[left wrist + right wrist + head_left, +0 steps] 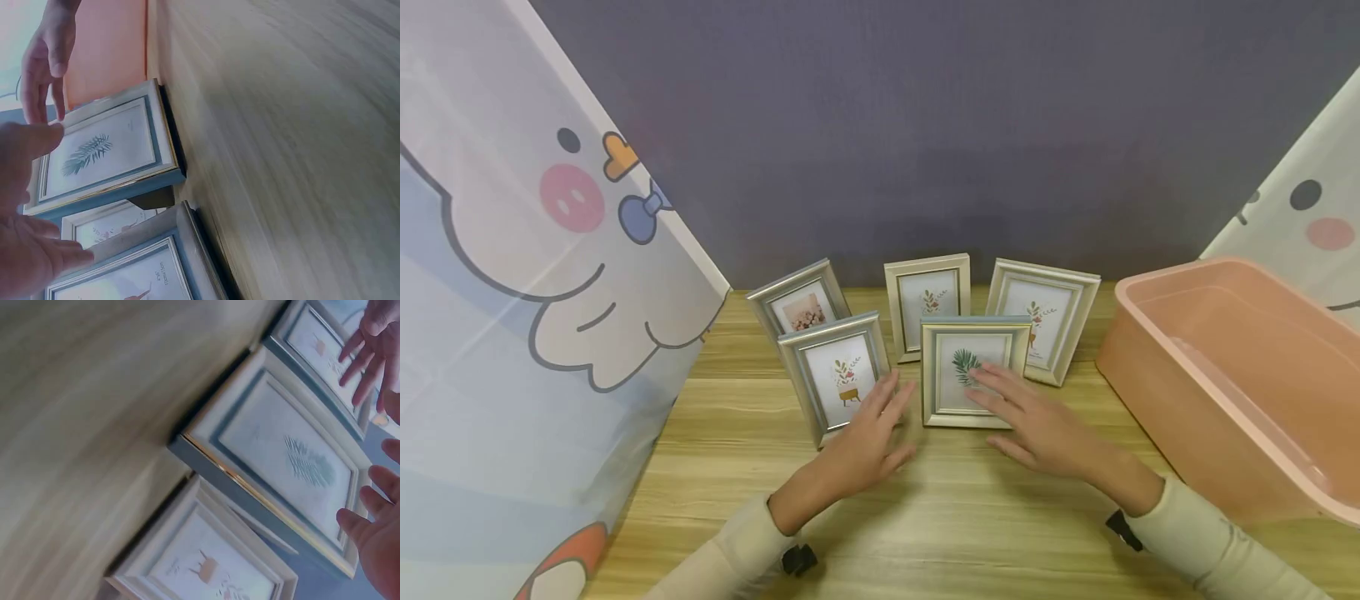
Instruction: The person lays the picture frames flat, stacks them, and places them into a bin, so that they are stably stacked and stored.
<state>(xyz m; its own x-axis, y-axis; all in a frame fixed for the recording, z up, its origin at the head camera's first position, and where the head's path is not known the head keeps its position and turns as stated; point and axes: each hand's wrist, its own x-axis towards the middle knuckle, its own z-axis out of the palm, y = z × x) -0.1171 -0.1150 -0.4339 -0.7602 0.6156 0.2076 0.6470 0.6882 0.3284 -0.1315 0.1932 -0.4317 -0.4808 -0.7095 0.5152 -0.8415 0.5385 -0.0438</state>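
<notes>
Five picture frames stand upright in two rows. My left hand, fingers spread, is in front of the front-left picture frame, which shows a potted plant. Before the front-right picture frame, with its green leaf print, is my right hand; its fingers overlap the print's right side in the head view. In the right wrist view the fingers of that hand are loosely extended beside the leaf frame. Neither hand grips anything.
Behind stand a back-left frame with a flower photo, a back-middle frame and a back-right frame. A pink plastic bin sits at the right on the wooden table. Cartoon-printed panels flank a dark back wall.
</notes>
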